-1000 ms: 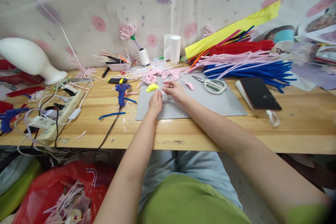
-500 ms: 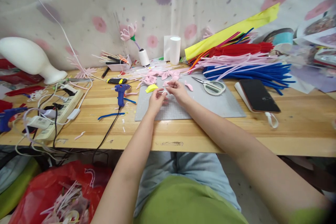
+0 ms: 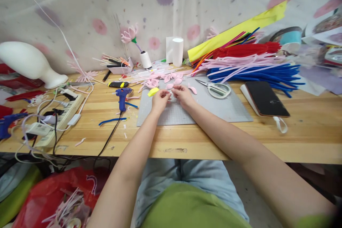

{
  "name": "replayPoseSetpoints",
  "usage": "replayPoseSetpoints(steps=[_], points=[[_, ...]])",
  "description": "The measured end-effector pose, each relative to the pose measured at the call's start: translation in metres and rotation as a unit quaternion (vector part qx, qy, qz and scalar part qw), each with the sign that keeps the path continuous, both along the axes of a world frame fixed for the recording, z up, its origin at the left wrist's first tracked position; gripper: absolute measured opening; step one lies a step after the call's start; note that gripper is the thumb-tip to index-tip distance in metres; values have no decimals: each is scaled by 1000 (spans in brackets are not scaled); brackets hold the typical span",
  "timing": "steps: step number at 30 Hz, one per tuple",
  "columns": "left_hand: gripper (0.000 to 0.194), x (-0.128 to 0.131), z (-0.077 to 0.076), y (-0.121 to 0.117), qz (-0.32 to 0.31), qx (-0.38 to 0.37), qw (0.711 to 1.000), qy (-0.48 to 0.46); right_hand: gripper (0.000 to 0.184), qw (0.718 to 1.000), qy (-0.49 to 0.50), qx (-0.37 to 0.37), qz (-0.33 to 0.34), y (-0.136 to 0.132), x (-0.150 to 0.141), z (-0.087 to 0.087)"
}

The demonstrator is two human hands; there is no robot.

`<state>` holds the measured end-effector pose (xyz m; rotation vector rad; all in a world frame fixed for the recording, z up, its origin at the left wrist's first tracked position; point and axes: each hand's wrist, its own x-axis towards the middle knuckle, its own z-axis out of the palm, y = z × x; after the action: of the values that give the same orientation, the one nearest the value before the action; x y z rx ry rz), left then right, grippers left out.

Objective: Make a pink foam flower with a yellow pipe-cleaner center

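Over the grey cutting mat (image 3: pixel 213 112), my left hand (image 3: pixel 161 100) and my right hand (image 3: pixel 182 96) meet with fingertips close together. Both are pinched around something small and pale, mostly hidden by the fingers. Just beyond them lie several pink fuzzy petals (image 3: pixel 152 81), and one more petal (image 3: pixel 192 89) rests to the right of my right hand. A yellow piece (image 3: pixel 153 92) sits by my left hand. White-handled scissors (image 3: pixel 219 91) lie with blades parted on the mat's right side.
A blue glue gun (image 3: pixel 123 97) stands left of the mat, its cord running over the table edge. Blue pipe cleaners (image 3: pixel 256 74), pink and red ones fill the back right. A phone (image 3: pixel 267 99) lies at right, a power strip (image 3: pixel 62 119) at left. A pink flower (image 3: pixel 130 35) stands behind.
My fingertips have shifted slightly, and the left fingers have curled in more. The whole view has moved a little; the things on the table stay in place.
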<state>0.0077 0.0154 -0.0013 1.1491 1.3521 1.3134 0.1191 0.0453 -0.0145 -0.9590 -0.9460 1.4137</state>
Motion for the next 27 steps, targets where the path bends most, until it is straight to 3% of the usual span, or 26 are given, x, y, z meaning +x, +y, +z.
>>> replayPoseSetpoints(steps=[4, 8, 10, 13, 16, 19, 23, 27], points=[[10, -8, 4, 8, 22, -3, 1000, 2, 26, 998, -51, 7, -29, 10, 13, 7], [12, -23, 7, 15, 49, -11, 999, -5, 16, 969, -233, 60, -62, 29, 32, 13], [14, -27, 10, 18, 53, -21, 998, -40, 17, 923, -369, 98, -49, 39, 39, 17], [19, -29, 12, 21, 49, -41, 993, -98, 28, 822, -543, 173, 7, 53, 45, 24], [21, -30, 13, 23, 54, -50, 988, -132, 42, 719, -640, 257, 84, 65, 44, 29], [23, -33, 13, 23, 67, -38, 986, -146, 52, 646, -685, 300, 155, 77, 35, 28], [25, -38, 13, 19, 81, -14, 986, -144, 42, 584, -727, 320, 171, 90, 23, 23], [26, -38, 6, 13, 131, 17, 980, -149, 30, 569, -740, 323, 153, 94, 20, 22]])
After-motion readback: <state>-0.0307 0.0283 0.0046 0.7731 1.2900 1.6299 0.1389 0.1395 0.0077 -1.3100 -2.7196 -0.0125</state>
